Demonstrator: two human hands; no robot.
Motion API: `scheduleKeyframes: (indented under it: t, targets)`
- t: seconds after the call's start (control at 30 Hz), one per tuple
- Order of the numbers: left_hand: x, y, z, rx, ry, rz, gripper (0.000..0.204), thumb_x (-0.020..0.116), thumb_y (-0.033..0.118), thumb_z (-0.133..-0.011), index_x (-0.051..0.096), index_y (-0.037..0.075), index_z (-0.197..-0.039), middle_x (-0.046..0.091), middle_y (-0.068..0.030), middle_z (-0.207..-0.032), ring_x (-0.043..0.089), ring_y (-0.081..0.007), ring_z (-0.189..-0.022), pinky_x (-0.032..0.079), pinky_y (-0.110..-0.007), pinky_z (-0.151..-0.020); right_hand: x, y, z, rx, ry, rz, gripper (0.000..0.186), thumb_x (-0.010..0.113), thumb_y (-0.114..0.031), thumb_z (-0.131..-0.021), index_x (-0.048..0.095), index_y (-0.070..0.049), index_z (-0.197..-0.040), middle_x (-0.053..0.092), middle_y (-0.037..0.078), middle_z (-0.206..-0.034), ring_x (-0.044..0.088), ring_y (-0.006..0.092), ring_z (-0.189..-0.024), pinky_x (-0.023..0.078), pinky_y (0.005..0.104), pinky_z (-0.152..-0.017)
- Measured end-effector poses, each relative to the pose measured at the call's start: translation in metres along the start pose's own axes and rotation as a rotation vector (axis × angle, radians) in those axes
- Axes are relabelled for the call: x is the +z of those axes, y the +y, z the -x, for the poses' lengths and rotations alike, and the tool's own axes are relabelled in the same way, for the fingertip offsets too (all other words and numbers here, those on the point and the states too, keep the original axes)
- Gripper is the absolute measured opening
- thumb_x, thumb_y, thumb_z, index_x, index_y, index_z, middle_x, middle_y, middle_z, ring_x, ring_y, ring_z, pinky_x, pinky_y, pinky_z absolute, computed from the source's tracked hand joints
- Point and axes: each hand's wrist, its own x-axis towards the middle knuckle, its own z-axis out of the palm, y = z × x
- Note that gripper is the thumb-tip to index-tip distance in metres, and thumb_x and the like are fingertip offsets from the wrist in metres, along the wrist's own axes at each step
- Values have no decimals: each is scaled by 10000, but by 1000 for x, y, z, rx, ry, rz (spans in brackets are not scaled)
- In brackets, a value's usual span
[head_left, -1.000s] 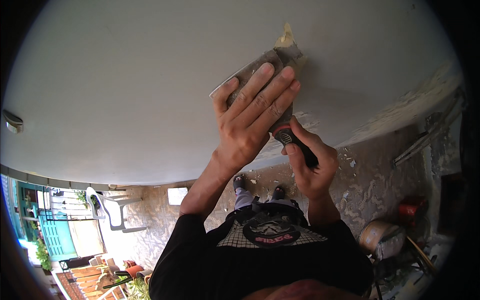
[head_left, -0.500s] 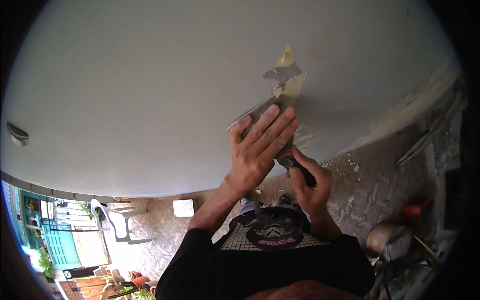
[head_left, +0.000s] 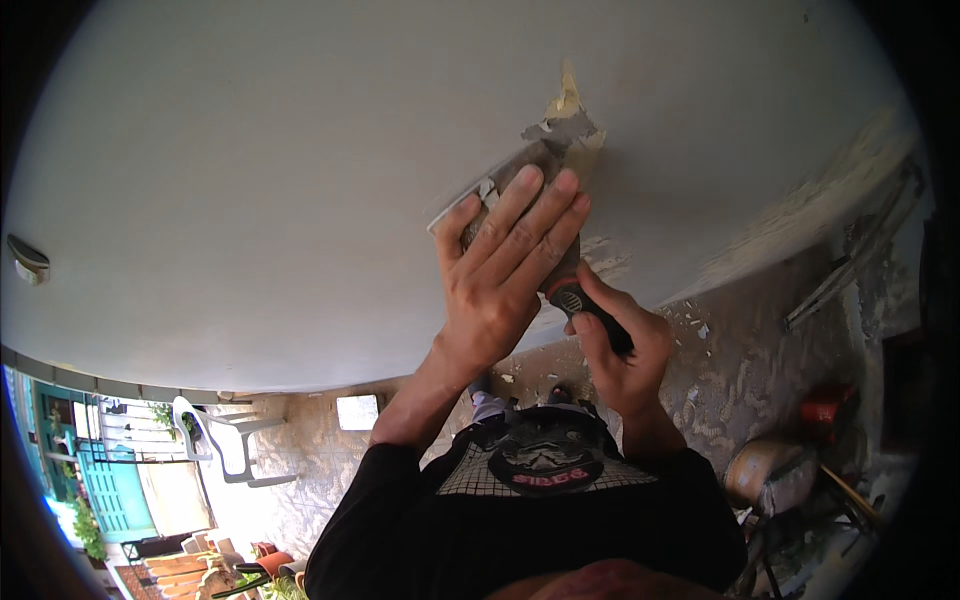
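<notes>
My right hand is wrapped round the black handle of a wide scraper, its thumb along the grip. My left hand lies with stretched fingers on the scraper's broad blade, pressing it against the grey painted wall. One blade corner meets the lower edge of a peeled patch, where yellowish and darker grey layers show with ragged paint edges. A small loose paint flake sits on the blade beside my left fingers. The fingers hide much of the blade.
Rough scraped wall runs along the right. Paint chips lie on the patterned floor. A red bucket and a round tub stand at lower right. At left are a wall fixture, a white chair and plant pots.
Both hands and the scraper have moved up and slightly left along the wall. The blade now covers the lower part of the peeled patch, and a flake shows on it.
</notes>
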Motion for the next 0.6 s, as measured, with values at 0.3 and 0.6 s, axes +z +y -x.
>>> scheduleKeyframes:
  t: [0.3, 0.6]
  targets:
    - [-1, 3, 14, -3, -77, -14, 467, 772, 238, -837, 730, 199, -1300, 679, 21, -1391, 581, -169, -1352, 276, -402, -1150, -1, 3, 16, 67, -17, 5, 416, 643, 42, -945, 631, 47, -1361, 753, 160, -1013, 683, 116, -807, 546, 272, -758]
    - [2, 11, 11, -41, -18, 59, 518, 786, 186, -809, 716, 193, -1323, 679, 15, -1393, 579, -187, -1357, 278, -410, -1146, -4, 3, 12, 32, 4, -12, 407, 643, 45, -947, 636, 48, -1353, 757, 145, -978, 683, 103, -808, 546, 254, -764]
